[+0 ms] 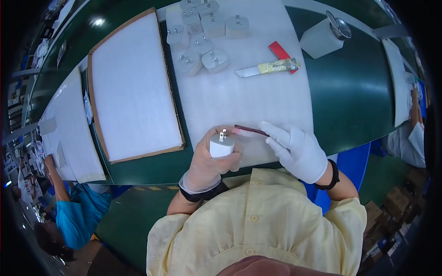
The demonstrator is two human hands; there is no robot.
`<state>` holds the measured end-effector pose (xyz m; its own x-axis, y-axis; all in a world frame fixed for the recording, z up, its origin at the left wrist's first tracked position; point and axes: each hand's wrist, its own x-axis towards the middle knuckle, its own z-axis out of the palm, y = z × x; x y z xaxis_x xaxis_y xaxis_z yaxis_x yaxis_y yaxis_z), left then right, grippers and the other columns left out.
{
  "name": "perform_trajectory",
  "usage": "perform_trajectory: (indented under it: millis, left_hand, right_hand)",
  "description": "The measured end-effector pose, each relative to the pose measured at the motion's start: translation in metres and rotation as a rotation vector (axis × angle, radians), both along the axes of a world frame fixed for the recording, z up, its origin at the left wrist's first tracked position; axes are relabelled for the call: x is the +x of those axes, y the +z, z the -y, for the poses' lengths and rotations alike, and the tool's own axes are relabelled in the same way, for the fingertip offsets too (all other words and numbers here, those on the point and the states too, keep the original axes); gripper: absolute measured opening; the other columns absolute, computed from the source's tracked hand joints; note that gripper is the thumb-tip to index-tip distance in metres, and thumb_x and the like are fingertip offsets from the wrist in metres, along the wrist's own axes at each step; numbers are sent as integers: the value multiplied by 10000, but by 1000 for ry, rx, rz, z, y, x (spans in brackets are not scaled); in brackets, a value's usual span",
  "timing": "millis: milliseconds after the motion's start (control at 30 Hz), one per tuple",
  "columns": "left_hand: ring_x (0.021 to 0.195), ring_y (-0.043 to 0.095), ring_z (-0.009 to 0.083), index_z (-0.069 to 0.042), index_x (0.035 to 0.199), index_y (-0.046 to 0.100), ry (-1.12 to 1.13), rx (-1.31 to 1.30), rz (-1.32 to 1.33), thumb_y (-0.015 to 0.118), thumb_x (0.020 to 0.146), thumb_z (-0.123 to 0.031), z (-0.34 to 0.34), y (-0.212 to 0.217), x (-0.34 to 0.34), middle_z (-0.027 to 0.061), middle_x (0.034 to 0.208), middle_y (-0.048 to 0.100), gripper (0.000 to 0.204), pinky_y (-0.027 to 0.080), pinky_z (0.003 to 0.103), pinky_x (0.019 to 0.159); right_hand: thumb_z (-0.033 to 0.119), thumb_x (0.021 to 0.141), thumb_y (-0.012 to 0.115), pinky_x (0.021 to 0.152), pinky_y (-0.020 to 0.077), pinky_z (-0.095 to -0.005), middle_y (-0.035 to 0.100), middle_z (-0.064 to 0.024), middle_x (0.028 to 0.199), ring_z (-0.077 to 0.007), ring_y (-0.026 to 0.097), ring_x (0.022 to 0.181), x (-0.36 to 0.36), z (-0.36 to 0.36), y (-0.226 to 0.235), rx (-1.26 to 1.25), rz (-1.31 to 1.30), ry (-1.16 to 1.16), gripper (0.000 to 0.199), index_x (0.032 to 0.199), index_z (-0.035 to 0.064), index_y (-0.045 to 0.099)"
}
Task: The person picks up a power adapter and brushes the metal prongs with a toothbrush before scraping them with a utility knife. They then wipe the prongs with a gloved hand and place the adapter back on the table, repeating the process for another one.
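In my left hand (205, 163), which wears a thin see-through glove, sits a white plug-in charger (222, 148) with its two metal prongs upward. My right hand (299, 152), in a white glove, grips a small dark-handled brush (252, 130). Its pale pink bristles are close beside the prongs; whether they touch I cannot tell. Beyond my hands, several more white chargers (214, 25) stand grouped on a white foam sheet (244, 96), prongs up. A knife with a tape-wrapped handle (276, 66) lies across a red strip (278, 49) on the same sheet.
Left of the sheet is a shallow cardboard tray (112, 162) lined with white foam. A white bottle with a metal dish top (322, 39) stands at the back right on the green table (354, 106). A co-worker in blue (83, 214) sits at the left.
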<state>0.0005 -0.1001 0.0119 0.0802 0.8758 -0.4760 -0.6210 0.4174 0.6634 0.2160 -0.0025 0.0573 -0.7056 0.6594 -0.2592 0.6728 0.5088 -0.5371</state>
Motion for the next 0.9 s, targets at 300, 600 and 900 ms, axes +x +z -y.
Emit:
perform_trajectory:
  millis: [300, 600, 900]
  left_hand:
    - [629, 548, 112, 8, 1298, 438, 0, 8, 0, 674, 807, 39, 3, -1, 1, 64, 815, 606, 546, 437, 235, 566]
    - [605, 521, 102, 27, 1393, 379, -6, 15, 10, 653, 814, 37, 0, 6, -1, 68, 806, 598, 641, 405, 233, 533]
    - [595, 505, 90, 25, 1377, 389, 18, 40, -37, 643, 812, 58, 0, 6, 7, 55, 788, 582, 620, 392, 226, 517]
  right_hand:
    - [178, 885, 649, 610, 492, -385, 641, -93, 929, -286, 598, 727, -1, -3, -8, 232, -56, 14, 387, 1266, 127, 607]
    - [217, 858, 685, 608, 494, -396, 645, -81, 964, -277, 591, 746, -12, -12, -14, 413, 35, 84, 331, 1170, 120, 635]
    - [253, 791, 705, 685, 503, -390, 639, -77, 942, -267, 613, 870, -11, -57, 1, 721, -48, 79, 382, 1145, 130, 633]
